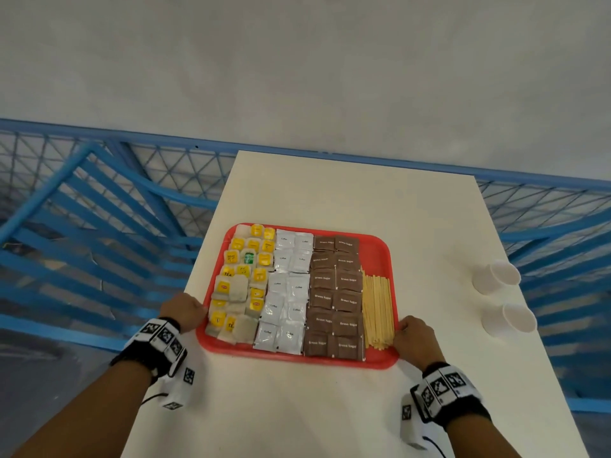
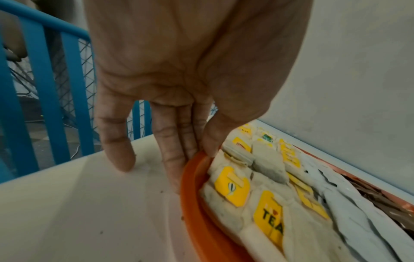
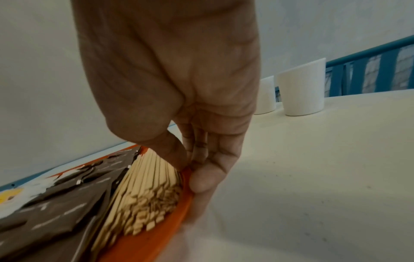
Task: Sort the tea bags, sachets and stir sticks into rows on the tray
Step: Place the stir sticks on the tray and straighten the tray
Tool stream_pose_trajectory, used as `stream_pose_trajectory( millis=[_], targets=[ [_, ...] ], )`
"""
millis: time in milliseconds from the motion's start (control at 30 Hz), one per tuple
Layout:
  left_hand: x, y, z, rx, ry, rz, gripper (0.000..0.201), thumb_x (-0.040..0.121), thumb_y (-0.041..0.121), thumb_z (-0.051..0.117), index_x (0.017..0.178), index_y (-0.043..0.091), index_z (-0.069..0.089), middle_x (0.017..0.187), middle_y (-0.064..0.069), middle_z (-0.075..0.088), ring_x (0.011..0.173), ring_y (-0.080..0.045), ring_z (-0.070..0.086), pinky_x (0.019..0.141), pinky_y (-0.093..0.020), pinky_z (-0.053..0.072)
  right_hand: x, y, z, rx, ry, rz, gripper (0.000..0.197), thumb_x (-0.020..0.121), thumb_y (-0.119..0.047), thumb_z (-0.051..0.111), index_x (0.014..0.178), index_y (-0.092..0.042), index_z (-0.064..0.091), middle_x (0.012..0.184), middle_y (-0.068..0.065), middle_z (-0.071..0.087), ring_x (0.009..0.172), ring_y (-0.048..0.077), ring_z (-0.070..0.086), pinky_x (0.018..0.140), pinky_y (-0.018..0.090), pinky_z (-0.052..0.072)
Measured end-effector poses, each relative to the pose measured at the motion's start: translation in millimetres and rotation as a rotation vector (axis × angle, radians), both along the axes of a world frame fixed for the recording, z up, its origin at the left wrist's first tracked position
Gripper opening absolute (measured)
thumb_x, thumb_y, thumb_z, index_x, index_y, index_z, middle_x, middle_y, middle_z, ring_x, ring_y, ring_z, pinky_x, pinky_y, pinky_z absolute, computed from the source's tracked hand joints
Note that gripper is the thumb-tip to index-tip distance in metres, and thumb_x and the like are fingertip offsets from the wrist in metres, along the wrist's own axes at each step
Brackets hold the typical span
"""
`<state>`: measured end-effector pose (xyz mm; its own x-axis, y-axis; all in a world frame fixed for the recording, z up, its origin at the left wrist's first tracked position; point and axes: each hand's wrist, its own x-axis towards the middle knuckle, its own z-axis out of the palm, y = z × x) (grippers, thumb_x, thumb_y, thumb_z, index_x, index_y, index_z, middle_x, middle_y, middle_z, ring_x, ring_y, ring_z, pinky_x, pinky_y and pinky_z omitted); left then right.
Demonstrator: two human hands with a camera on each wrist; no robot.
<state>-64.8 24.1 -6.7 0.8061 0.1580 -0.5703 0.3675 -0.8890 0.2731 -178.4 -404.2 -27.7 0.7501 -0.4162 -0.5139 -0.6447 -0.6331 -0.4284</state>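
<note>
A red tray lies on the white table, filled in columns: yellow-tagged tea bags at the left, white coffee sachets, brown sugar sachets and wooden stir sticks at the right. My left hand pinches the tray's left rim, thumb on top and fingers under the edge. My right hand pinches the right rim beside the stir sticks, thumb inside and fingers outside.
Two white paper cups stand on the table to the right of the tray. A blue metal railing with mesh runs behind and to both sides. The table extends beyond the tray.
</note>
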Motion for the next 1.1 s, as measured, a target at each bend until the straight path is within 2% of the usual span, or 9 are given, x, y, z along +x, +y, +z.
stream_pose_trajectory(
  millis=[133,200,333,567,667,833,933,1000,1100],
  targets=[
    [1,7,-5,-0.001,0.038,0.005,0.026,0.094,0.026,0.063,0.100,0.003,0.074,0.103,-0.010,0.070,0.096,-0.023,0.064,0.081,-0.030,0.050,-1,-2,-4,0.022,-0.031,-0.045,0.011,0.090,-0.013,0.049,0.084,-0.017,0.058,0.084,0.001,0.065,0.077,0.020,0.065,0.064,0.030,0.051],
    [-3,7,-9,-0.003,0.013,0.001,0.021,0.094,0.025,0.063,0.092,0.008,0.074,0.095,-0.006,0.070,0.091,-0.021,0.064,0.076,-0.027,0.047,-2,-3,-8,0.013,-0.050,-0.057,0.013,0.091,-0.013,0.050,0.083,-0.018,0.059,0.085,0.000,0.065,0.077,0.018,0.063,0.062,0.029,0.047],
    [-6,4,-9,0.031,-0.039,-0.016,0.020,0.095,0.022,0.060,0.076,0.017,0.060,0.081,-0.002,0.060,0.076,-0.016,0.055,0.070,-0.024,0.041,-1,-1,-10,0.004,-0.082,-0.073,0.015,0.092,-0.011,0.050,0.083,-0.016,0.060,0.084,0.001,0.065,0.074,0.015,0.058,0.057,0.025,0.040],
    [-8,5,-9,0.003,-0.047,-0.013,0.019,0.095,0.020,0.060,0.077,0.019,0.061,0.081,-0.001,0.061,0.077,-0.016,0.055,0.065,-0.023,0.041,-3,-4,-14,0.006,-0.111,-0.096,0.012,0.093,-0.012,0.054,0.089,-0.017,0.064,0.088,0.003,0.066,0.079,0.020,0.060,0.067,0.028,0.042],
    [-7,5,-10,-0.005,-0.032,-0.014,0.020,0.095,0.021,0.060,0.076,0.020,0.060,0.082,0.000,0.060,0.077,-0.015,0.054,0.070,-0.023,0.042,-3,-5,-15,0.025,-0.113,-0.097,0.011,0.094,-0.012,0.055,0.091,-0.018,0.064,0.089,0.004,0.066,0.079,0.020,0.061,0.068,0.027,0.042],
    [-4,8,-11,-0.020,-0.027,-0.007,0.014,0.096,0.023,0.062,0.090,0.016,0.073,0.093,-0.003,0.064,0.086,-0.017,0.055,0.085,-0.028,0.046,-4,-7,-18,0.071,-0.133,-0.132,0.011,0.093,-0.013,0.058,0.091,-0.019,0.066,0.088,0.005,0.069,0.072,0.015,0.062,0.064,0.026,0.044],
    [-5,10,-11,-0.043,-0.015,0.017,0.021,0.096,0.024,0.063,0.101,0.009,0.076,0.105,-0.008,0.070,0.098,-0.024,0.063,0.092,-0.032,0.047,-6,-10,-22,0.118,-0.145,-0.172,0.011,0.093,-0.014,0.059,0.090,-0.018,0.069,0.085,0.006,0.073,0.074,0.022,0.068,0.067,0.030,0.054],
    [-8,10,-10,-0.047,-0.009,0.020,0.024,0.097,0.026,0.062,0.105,0.008,0.075,0.111,-0.010,0.071,0.104,-0.027,0.064,0.093,-0.033,0.047,-7,-10,-24,0.138,-0.158,-0.188,0.011,0.092,-0.013,0.060,0.089,-0.017,0.070,0.082,0.007,0.072,0.074,0.025,0.069,0.072,0.035,0.057],
    [-12,6,-9,-0.020,-0.017,0.012,0.027,0.099,0.026,0.059,0.106,0.005,0.075,0.114,-0.012,0.071,0.107,-0.028,0.063,0.090,-0.030,0.045,-8,-8,-23,0.132,-0.178,-0.197,0.012,0.093,-0.011,0.059,0.091,-0.014,0.071,0.085,0.008,0.072,0.074,0.024,0.068,0.066,0.027,0.050]
  ],
)
